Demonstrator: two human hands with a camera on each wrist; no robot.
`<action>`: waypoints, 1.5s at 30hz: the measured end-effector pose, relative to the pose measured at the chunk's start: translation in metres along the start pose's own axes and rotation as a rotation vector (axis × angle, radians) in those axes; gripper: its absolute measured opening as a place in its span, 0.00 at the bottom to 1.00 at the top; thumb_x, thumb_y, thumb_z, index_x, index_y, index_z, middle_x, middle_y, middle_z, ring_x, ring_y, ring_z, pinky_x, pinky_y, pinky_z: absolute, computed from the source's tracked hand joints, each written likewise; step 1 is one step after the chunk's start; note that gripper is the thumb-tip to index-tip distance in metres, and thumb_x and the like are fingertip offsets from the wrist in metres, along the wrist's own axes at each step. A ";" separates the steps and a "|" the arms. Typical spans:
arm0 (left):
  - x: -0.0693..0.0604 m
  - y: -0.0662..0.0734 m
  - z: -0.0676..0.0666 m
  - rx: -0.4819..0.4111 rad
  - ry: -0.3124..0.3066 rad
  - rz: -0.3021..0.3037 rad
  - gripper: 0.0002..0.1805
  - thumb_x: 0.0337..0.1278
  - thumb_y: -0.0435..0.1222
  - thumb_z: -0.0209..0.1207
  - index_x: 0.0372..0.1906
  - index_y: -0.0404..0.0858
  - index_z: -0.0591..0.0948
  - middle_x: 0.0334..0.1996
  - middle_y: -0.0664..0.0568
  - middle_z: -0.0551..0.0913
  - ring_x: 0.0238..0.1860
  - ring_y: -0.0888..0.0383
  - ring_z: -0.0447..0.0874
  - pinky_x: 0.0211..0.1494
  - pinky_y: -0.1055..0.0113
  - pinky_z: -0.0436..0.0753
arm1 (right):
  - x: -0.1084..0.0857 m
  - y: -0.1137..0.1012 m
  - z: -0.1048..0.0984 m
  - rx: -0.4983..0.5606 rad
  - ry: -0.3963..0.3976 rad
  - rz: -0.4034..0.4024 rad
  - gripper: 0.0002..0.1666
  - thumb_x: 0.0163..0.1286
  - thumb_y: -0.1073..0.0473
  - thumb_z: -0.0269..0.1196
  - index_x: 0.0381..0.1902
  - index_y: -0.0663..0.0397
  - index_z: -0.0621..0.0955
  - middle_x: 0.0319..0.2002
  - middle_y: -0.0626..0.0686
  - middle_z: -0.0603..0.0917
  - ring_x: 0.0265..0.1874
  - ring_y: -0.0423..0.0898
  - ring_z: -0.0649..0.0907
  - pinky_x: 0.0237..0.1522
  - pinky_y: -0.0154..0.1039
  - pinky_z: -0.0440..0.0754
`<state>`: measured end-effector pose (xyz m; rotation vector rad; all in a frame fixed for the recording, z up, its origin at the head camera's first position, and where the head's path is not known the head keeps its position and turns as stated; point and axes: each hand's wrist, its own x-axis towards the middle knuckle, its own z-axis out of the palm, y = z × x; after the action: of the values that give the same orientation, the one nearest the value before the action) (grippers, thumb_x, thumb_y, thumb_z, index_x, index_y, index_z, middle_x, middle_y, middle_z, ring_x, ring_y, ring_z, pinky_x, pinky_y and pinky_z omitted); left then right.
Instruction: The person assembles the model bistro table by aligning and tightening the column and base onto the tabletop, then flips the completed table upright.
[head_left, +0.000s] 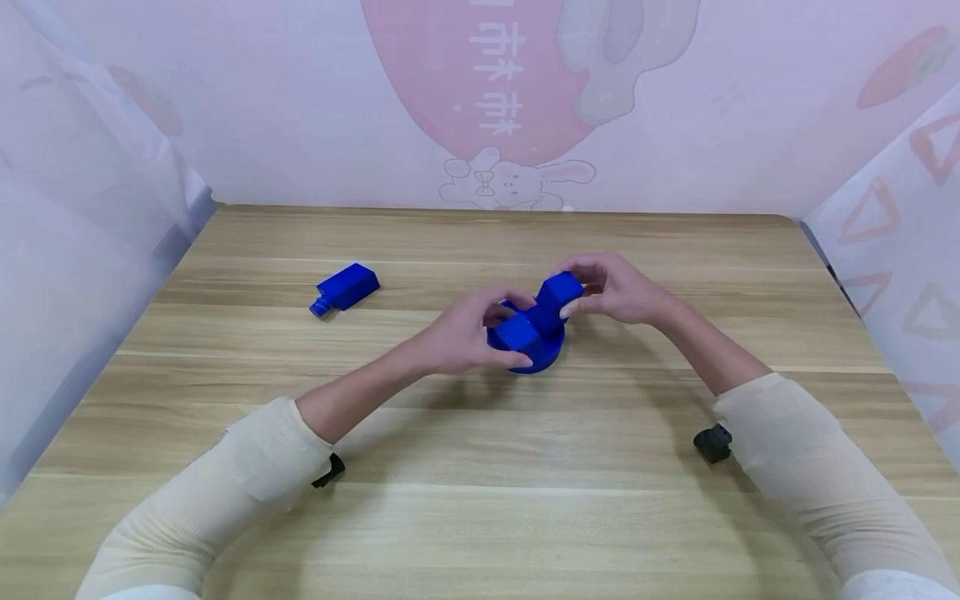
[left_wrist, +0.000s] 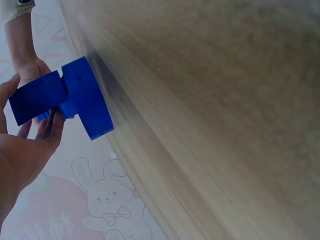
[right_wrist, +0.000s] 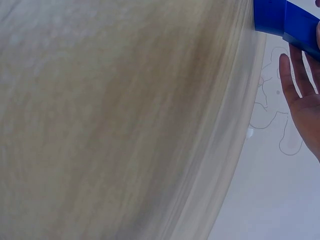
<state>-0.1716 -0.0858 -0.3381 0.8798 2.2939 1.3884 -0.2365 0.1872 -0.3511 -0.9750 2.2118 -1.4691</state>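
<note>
Where your sleeves are lying nearest: they are coming in at 8 and 4 o'clock, taking the blue assembly as the clock's centre and the backdrop as 12; a black fitting is showing under the right cuff.
Left hand: at 9 o'clock you are gripping the left block, your thumb on its near side and your fingers curling round the far side.
Blue assembly: you are holding it between both hands over the middle of the table; whether its underside is touching the wood, you cannot tell.
Handling: the smooth faces are suggesting rigid plastic, probably light and stiff, perhaps a little slippery; the narrow join between the parts is looking like the weaker spot, so you are better off twisting gently there.
Where to hold: the flat sides of the blocks are offering your thumbs and fingers a square bite, while the rounded part, at about 5 o'clock, is giving a less sure one.
Right hand: at 2 o'clock you are pinching the right block between thumb and fingers.
Loose blue block: it is lying on its side between 9 and 10 o'clock, well apart from your hands, its ribbed neck pointing to about 8.
Backdrop: it is standing behind everything at 12, showing a rabbit drawing.
</note>
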 end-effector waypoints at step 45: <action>0.014 0.005 0.001 -0.040 0.098 -0.131 0.31 0.60 0.33 0.71 0.62 0.29 0.67 0.55 0.36 0.84 0.57 0.45 0.81 0.63 0.51 0.81 | 0.001 -0.002 -0.002 0.009 -0.011 0.000 0.22 0.64 0.75 0.70 0.56 0.73 0.80 0.49 0.65 0.86 0.45 0.48 0.86 0.50 0.40 0.87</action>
<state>-0.1801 -0.0744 -0.3339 0.6503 2.3400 1.4449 -0.2375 0.1874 -0.3489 -0.9777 2.1956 -1.4687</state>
